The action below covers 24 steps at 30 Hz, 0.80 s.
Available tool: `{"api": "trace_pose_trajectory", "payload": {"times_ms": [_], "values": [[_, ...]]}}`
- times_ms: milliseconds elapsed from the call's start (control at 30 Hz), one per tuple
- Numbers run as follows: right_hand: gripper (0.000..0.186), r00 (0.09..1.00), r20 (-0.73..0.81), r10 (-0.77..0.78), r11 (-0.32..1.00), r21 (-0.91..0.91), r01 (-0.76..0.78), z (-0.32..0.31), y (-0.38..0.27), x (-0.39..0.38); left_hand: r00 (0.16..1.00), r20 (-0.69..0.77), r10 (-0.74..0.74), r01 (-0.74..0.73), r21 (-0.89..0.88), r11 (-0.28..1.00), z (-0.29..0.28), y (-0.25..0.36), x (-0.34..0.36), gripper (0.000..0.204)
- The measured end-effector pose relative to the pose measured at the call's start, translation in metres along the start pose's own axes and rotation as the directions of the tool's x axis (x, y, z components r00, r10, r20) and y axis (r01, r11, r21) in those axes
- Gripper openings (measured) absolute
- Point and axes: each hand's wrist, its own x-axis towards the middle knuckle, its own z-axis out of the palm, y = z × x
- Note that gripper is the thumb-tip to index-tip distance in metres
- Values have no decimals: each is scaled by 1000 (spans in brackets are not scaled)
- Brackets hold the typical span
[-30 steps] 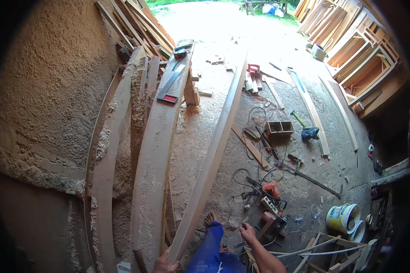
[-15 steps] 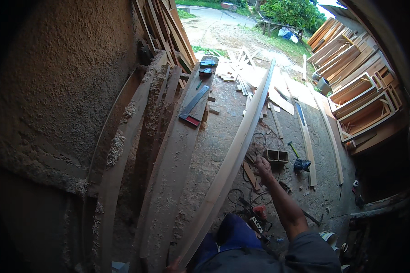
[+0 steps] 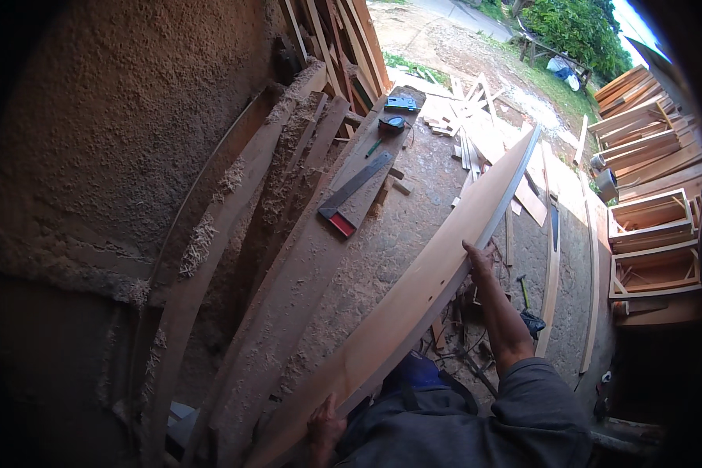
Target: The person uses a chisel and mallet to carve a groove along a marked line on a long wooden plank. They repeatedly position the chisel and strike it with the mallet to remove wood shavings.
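In the head view, I have both hands clamped on a long pale plank (image 3: 402,320): the left hand (image 3: 326,430) on its edge at the near end, the right hand (image 3: 480,264) farther up the right edge. It slants from low centre toward the bright doorway, broad face up, two dark spots on it, and blocks my sight of part of the cluttered floor.

Left of it lies a thick board (image 3: 288,308) strewn with shavings, carrying a try square (image 3: 366,183), a green pencil (image 3: 374,147) and a tape measure (image 3: 392,125). On the floor to the right are a green-handled hammer (image 3: 524,292) and a black plastic bag (image 3: 533,324), contents hidden. Open wooden frames (image 3: 655,295) with braces inside stand beyond, near a grey bucket (image 3: 607,185) whose inside I can't make out. Any markings on the square are too small to read.
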Motion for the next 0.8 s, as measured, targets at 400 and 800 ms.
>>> {"api": "trace_pose_trajectory", "payload": {"times_ms": [400, 800], "values": [[78, 999, -36, -18, 978, -206, 10, -22, 13, 11, 999, 41, 11, -8, -77, 997, 54, 33, 7, 49], [67, 995, 93, -48, 970, -231, 69, 47, -1, -66, 995, -28, -93, 87, -162, 983, 60, -30, -74, 58]]}}
